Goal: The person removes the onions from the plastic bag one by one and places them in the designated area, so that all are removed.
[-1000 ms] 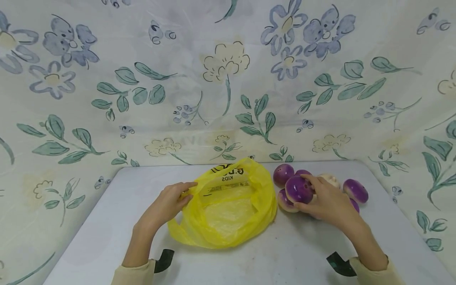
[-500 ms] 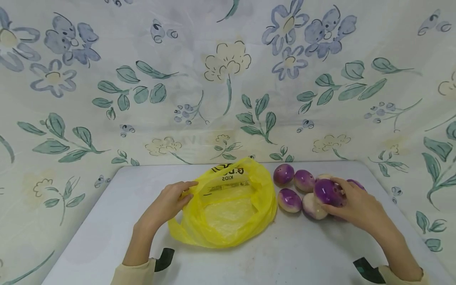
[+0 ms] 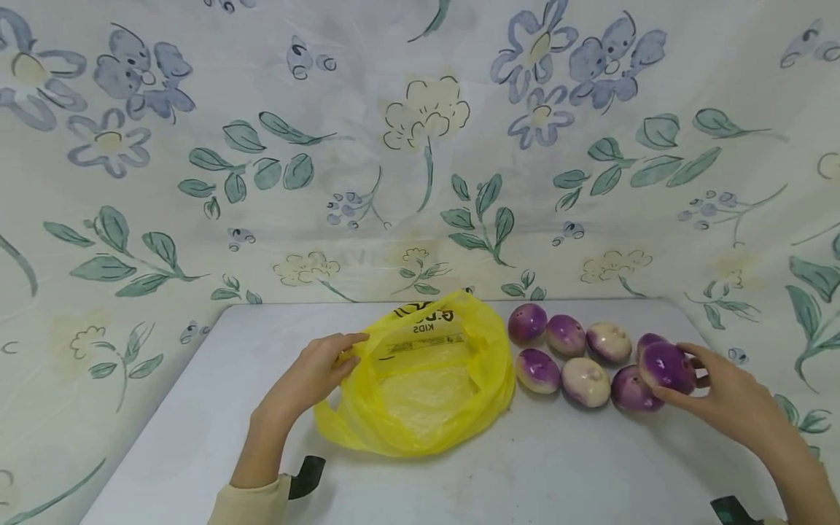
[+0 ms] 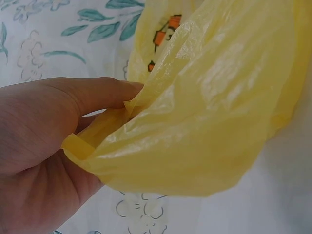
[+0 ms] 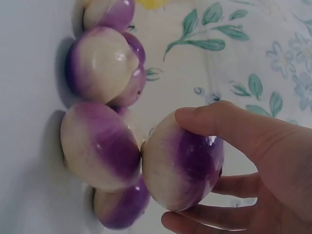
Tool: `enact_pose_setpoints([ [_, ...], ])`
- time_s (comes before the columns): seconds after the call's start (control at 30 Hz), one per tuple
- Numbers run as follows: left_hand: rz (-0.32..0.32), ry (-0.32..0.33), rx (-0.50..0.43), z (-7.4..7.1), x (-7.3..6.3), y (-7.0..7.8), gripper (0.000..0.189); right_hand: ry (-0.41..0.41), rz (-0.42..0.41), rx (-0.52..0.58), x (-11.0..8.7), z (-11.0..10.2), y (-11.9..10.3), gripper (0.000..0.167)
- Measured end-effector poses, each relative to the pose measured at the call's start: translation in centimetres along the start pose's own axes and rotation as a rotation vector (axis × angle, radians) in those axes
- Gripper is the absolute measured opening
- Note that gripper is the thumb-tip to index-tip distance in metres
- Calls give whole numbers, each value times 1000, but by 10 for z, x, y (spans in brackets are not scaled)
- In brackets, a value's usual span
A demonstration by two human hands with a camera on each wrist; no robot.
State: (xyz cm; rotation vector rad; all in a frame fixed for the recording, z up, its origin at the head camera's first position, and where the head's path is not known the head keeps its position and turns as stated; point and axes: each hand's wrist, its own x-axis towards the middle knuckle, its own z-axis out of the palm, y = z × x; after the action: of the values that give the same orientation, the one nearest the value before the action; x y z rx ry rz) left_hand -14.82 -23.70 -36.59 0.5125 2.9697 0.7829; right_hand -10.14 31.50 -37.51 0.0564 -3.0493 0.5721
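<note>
A yellow plastic bag [image 3: 420, 394] stands with its mouth spread on the table, dark print on its inner back wall. My left hand [image 3: 321, 368] pinches its left rim; in the left wrist view the thumb lies over the film and the other fingertips are hidden. On the right, my right hand [image 3: 735, 390] grips a purple-and-white turnip [image 3: 666, 367] between thumb and fingers, above the others. That held turnip [image 5: 183, 163] appears to touch a neighbouring turnip [image 5: 101, 146] in the right wrist view. Another turnip [image 3: 635, 390] sits just left of it, partly covered.
Several turnips lie in two rough rows right of the bag, among them a mostly white one [image 3: 586, 383] and a purple one [image 3: 527, 323] at the back. The white table [image 3: 459, 488] ends at a floral cloth [image 3: 367, 168] behind.
My right hand has carried the turnip rightward from beside the bag, across the other turnips to their right end. The left hand keeps its hold on the bag's rim.
</note>
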Motion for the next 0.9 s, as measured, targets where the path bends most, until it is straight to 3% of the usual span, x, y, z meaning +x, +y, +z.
enact_pose_setpoints([
  [0.4, 8, 6, -1, 0, 0, -1, 40, -2, 94, -34, -7, -7, 36, 99],
  [0.63, 10, 4, 1, -1, 0, 0, 40, -79, 99, -21, -7, 3, 48, 98],
  [0.9, 11, 2, -6, -1, 0, 0, 40, -91, 78, -31, -4, 13, 52, 93],
])
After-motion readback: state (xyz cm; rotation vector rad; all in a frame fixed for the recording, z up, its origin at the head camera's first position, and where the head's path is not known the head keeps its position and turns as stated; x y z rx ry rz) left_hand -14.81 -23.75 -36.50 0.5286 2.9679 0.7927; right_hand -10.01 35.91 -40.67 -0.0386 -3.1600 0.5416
